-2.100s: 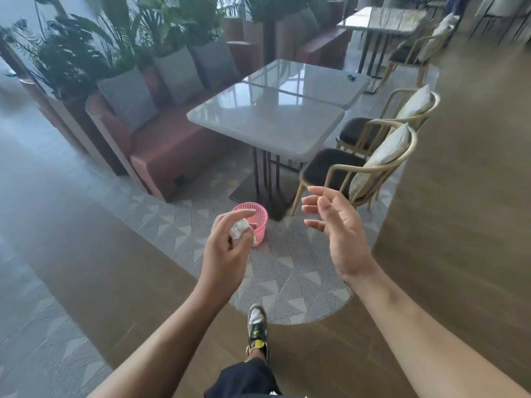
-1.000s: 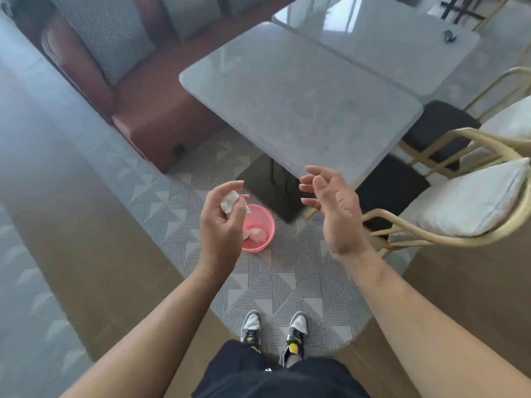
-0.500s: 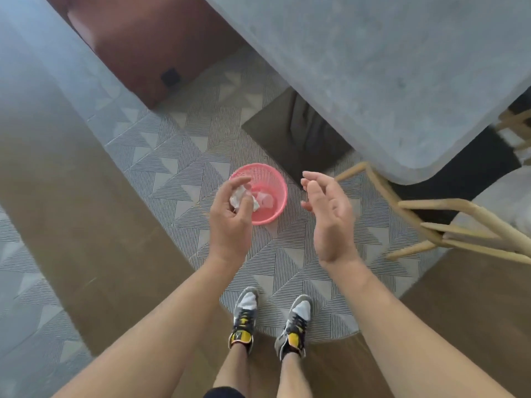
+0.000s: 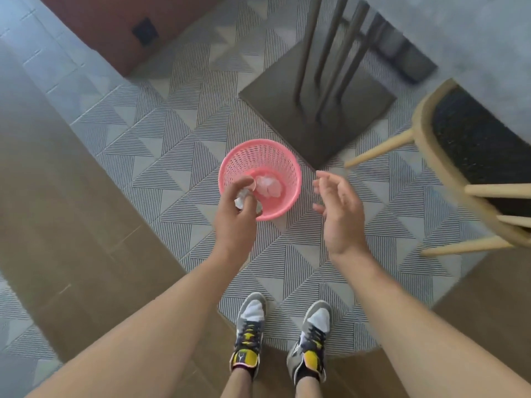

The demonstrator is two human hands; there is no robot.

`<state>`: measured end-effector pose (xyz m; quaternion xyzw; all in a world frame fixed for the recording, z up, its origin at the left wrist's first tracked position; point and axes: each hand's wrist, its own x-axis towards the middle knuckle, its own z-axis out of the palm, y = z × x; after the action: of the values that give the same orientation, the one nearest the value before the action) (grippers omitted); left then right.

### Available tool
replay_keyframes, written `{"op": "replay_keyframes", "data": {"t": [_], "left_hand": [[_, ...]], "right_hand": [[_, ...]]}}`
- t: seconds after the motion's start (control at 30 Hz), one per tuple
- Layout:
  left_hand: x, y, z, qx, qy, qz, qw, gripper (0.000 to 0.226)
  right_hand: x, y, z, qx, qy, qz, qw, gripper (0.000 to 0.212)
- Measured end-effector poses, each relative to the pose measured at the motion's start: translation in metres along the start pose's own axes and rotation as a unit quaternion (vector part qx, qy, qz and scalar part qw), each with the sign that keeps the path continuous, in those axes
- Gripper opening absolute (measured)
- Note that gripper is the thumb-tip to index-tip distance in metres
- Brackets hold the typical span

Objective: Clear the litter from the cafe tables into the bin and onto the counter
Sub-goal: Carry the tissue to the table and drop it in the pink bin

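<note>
A small pink mesh bin (image 4: 283,160) stands on the patterned floor, with a crumpled white tissue (image 4: 268,186) lying at its bottom. My left hand (image 4: 235,214) pinches a crumpled white paper wad (image 4: 242,198) between thumb and fingers, right over the bin's near left rim. To the right of the bin, my right hand (image 4: 340,214) hovers with relaxed fingers and holds nothing.
The dark table base (image 4: 319,107) with its metal legs stands just behind the bin, under the grey tabletop (image 4: 474,33). A wooden chair with a black seat (image 4: 471,147) is at the right. A brown sofa base (image 4: 115,27) lies at the upper left. My feet (image 4: 281,340) are below.
I have stepped closer and tipped my view down, so the bin is now directly below. My left hand with the paper wad has come over the bin's rim. The right hand stays open.
</note>
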<state>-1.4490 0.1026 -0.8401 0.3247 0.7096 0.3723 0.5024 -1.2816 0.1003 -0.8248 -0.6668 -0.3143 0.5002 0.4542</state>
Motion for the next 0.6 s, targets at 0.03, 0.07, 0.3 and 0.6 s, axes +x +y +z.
{"op": "replay_keyframes", "data": {"t": [0.03, 0.07, 0.3, 0.6], "left_hand": [[0.005, -0.003, 0.003, 0.007, -0.007, -0.003, 1.0, 0.026], [0.011, -0.004, 0.005, 0.01, -0.016, -0.01, 1.0, 0.025], [0.045, 0.0, 0.025, -0.098, -0.022, -0.167, 0.981, 0.027], [0.034, 0.007, 0.023, -0.106, -0.011, -0.145, 0.984, 0.026]], "right_hand": [[0.002, 0.003, 0.0, 0.001, 0.005, 0.001, 1.0, 0.036], [0.003, 0.005, 0.001, 0.001, 0.008, 0.004, 1.0, 0.035], [-0.001, 0.012, -0.004, 0.004, 0.008, 0.02, 1.0, 0.022], [-0.011, 0.001, -0.015, 0.018, 0.017, 0.027, 0.999, 0.028]]}}
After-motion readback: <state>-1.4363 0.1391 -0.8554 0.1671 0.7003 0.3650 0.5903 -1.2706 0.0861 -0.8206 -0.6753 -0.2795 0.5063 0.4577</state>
